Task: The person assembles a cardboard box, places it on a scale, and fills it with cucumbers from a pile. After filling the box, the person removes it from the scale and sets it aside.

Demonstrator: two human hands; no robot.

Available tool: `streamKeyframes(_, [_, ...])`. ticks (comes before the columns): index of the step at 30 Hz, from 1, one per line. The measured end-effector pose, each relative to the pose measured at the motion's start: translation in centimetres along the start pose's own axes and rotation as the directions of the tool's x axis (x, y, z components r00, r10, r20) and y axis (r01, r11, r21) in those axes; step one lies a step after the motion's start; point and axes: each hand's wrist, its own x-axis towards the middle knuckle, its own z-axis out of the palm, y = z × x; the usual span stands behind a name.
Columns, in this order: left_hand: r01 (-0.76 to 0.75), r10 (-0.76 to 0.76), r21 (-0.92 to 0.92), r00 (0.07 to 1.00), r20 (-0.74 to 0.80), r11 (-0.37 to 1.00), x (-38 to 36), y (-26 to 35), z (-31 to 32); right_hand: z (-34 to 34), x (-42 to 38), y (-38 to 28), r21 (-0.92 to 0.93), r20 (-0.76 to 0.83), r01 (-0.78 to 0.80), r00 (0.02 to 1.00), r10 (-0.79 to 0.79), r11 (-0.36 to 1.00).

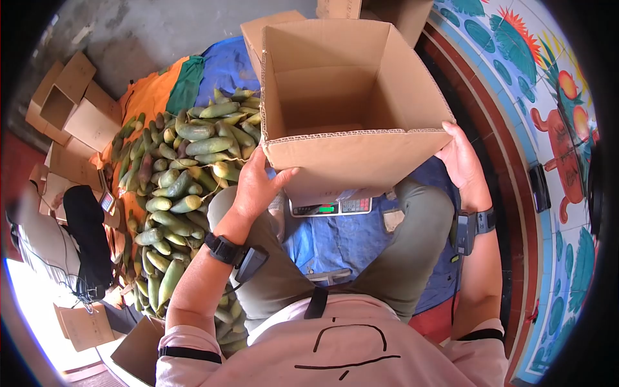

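An open-topped cardboard box [348, 151] is tilted toward me, and its brown inner walls show. My left hand [256, 185] is closed on its near left corner, the thumb lying along the front face and the other fingers partly hidden by the side. At the near right corner my right hand [463, 157] grips the box, fingertips right at the rim. Below the box's front face, between my knees, is a digital scale [356, 206] with a lit green display; the box covers most of it.
A large heap of long green radishes [174, 193] lies on orange and blue sheeting [222, 64] to my left. More cardboard boxes [93, 122] stand at the far left and behind the held one. Another person [48, 242] sits at the left edge. A painted tile wall [554, 142] curves along the right.
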Motion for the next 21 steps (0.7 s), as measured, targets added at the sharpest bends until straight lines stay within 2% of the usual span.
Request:
streamKeyframes(1, [-0.009,0.008,-0.021,1.000,-0.010,1.000,0.1,-0.2,0.2,0.2,0.0,0.0,-0.001,0.004,-0.004,1.000,0.004,1.000])
streamKeyframes(3, [-0.012,0.011,-0.042,1.000,-0.024,0.999,0.3,-0.8,0.4,1.1,-0.8,0.0,-0.039,-0.092,0.024,0.995,-0.028,0.999])
streamKeyframes(5, [-0.017,0.019,-0.199,1.000,0.005,0.980,0.8,-1.2,0.6,0.8,-1.6,0.6,-0.072,-0.111,0.025,0.993,-0.033,0.997])
streamKeyframes(6, [-0.014,0.014,-0.199,1.000,-0.001,0.980,1.0,-1.6,0.9,0.8,-2.0,0.8,-0.104,-0.133,0.027,0.990,-0.041,0.994])
streamKeyframes(8, [-0.022,0.026,-0.386,1.000,0.006,0.922,1.5,-2.0,1.6,1.0,-2.8,0.9,-0.135,-0.172,0.009,0.985,-0.033,0.991])
streamKeyframes(9, [-0.023,0.026,-0.386,1.000,0.004,0.922,1.7,-2.0,1.5,1.0,-2.9,0.8,-0.164,-0.219,-0.008,0.975,-0.028,0.986])
streamKeyframes(13, [0.020,-0.014,-0.375,1.000,0.019,0.927,1.9,-1.5,1.7,1.1,-2.9,0.8,-0.177,-0.208,-0.002,0.978,-0.035,0.984])
streamKeyframes(16, [0.018,-0.021,-0.356,1.000,-0.006,0.934,1.9,-1.4,1.7,1.0,-2.5,1.1,-0.263,-0.220,-0.007,0.974,-0.052,0.965])
streamKeyframes(19, [-0.008,-0.001,-0.386,1.000,-0.022,0.923,1.8,-1.9,1.8,0.5,-2.2,1.1,-0.292,-0.204,-0.001,0.977,-0.061,0.956])
streamKeyframes(21, [-0.031,0.025,-0.399,0.999,-0.023,0.916,1.8,-1.9,1.8,0.1,-1.7,0.7,-0.302,-0.112,-0.011,0.993,-0.024,0.953])
